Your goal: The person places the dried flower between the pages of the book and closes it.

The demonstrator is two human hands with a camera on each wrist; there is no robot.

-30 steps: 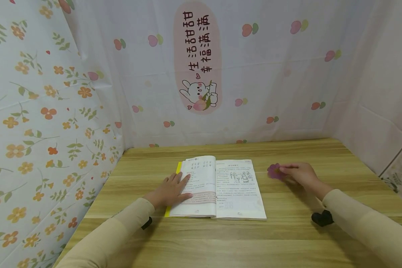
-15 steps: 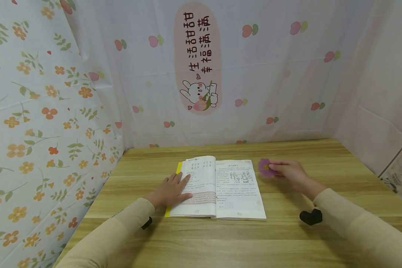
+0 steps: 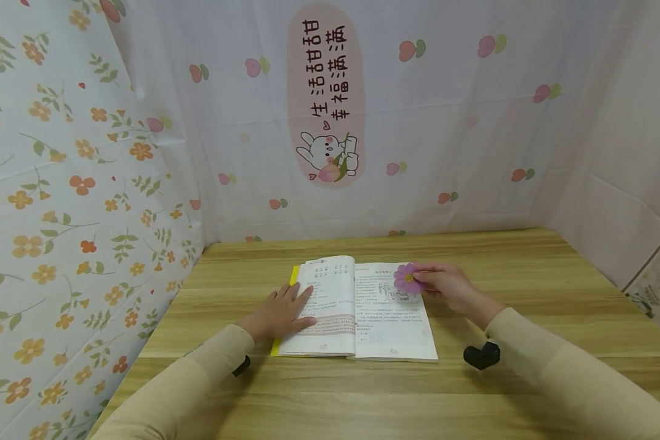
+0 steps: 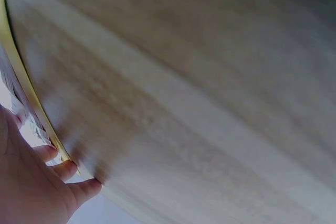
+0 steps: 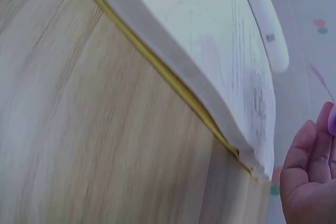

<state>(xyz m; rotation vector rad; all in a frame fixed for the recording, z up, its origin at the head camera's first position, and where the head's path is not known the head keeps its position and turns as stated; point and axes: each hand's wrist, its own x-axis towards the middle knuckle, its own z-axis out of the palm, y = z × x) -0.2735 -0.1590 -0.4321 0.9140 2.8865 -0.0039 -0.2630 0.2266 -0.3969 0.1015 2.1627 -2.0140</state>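
An open book (image 3: 385, 330) with a yellow cover lies on the wooden table. My left hand (image 3: 280, 313) rests spread on its left page, fingers fairly straight; in the left wrist view, fingertips (image 4: 92, 184) reach over the yellow cover's edge (image 4: 31, 90). My right hand (image 3: 453, 286) pinches a purple flower (image 3: 406, 280) with a yellow centre between thumb and fingers. The flower overlaps the upper right part of the right page in the head view. In the right wrist view, only a sliver of purple petal (image 5: 332, 121) shows beside the fingers, near the book's page edge (image 5: 178, 59).
The wooden table (image 3: 352, 400) extends around the book on all sides. Behind it hangs a white curtain (image 3: 451, 122) with fruit prints, and a floral cloth (image 3: 77, 201) covers the left side. A black piece (image 3: 481, 355) sits at the right wrist.
My right hand has carried the purple flower leftward, from beside the book to over its right page. The left hand has stayed in place on the left page.
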